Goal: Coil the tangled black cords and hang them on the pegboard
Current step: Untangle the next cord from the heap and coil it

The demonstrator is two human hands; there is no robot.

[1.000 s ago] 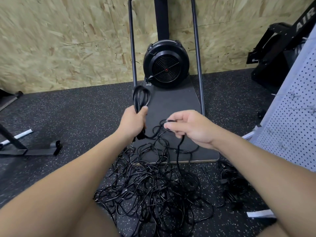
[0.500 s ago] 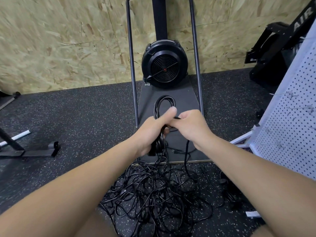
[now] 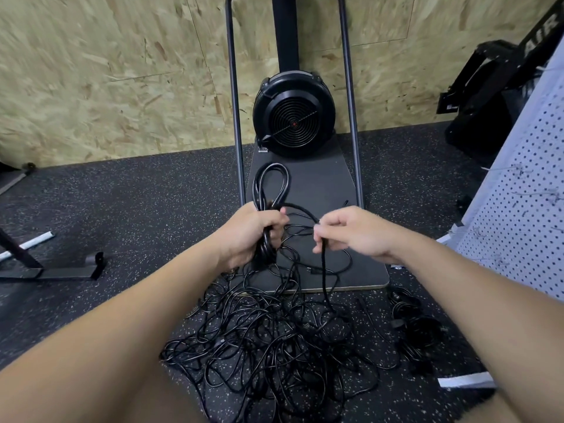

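Speckled rubber floor (image 3: pixel 122 209) lies under everything. Nearest to me, most cords (image 3: pixel 268 340) are still a tangled pile. Above it my left hand (image 3: pixel 248 236) grasps 1 partly made coil (image 3: pixel 271 184), and my right hand (image 3: pixel 354 232) pinches the free strand. At far right the pegboard (image 3: pixel 515 227) waits; I see nothing hung there yet.

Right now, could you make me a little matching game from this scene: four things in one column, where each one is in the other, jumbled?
Things:
1. coiled loops
2. tangled cords
3. pegboard
4. round black fan

Places:
A. standing at the far right
B. in the left hand's grip
C. against the chipboard wall
D. spread on the speckled floor

Pairs: 1-B, 2-D, 3-A, 4-C
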